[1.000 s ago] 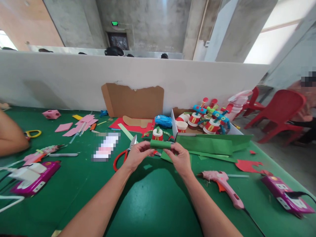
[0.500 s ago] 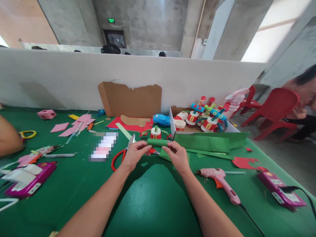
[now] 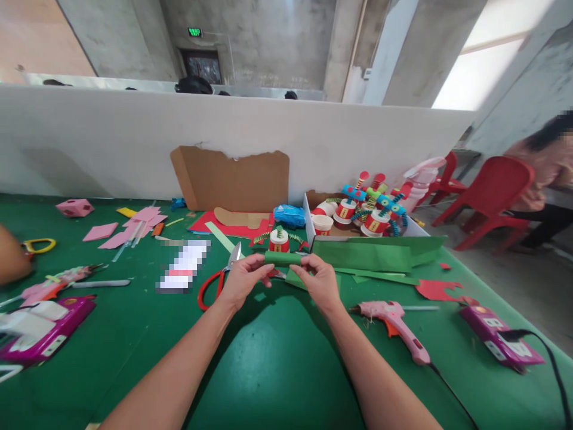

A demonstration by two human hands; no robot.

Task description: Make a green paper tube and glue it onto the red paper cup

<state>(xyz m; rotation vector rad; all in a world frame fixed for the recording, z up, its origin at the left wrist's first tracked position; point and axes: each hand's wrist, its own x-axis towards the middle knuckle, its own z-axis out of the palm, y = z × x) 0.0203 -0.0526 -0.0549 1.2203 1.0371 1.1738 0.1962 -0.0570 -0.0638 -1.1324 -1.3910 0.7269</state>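
Note:
Between my two hands is a small rolled tube of green paper, held level above the table. My left hand pinches its left end, and my right hand pinches the right end. Red-handled scissors lie beside my left hand, partly covered by it. Just behind the tube stands a red and white paper cup with folded green paper strips at its sides and top. Another piece of green paper lies under my right hand.
A pink glue gun and a purple power strip lie at right. Behind, a box holds several paper-cup figures, with green sheets in front. Pink paper is at left, near another person's arm.
The camera view has shifted slightly, moving the surroundings leftward. Both hands still hold the paper tube in nearly the same pose. The other person's arm at left has drawn back.

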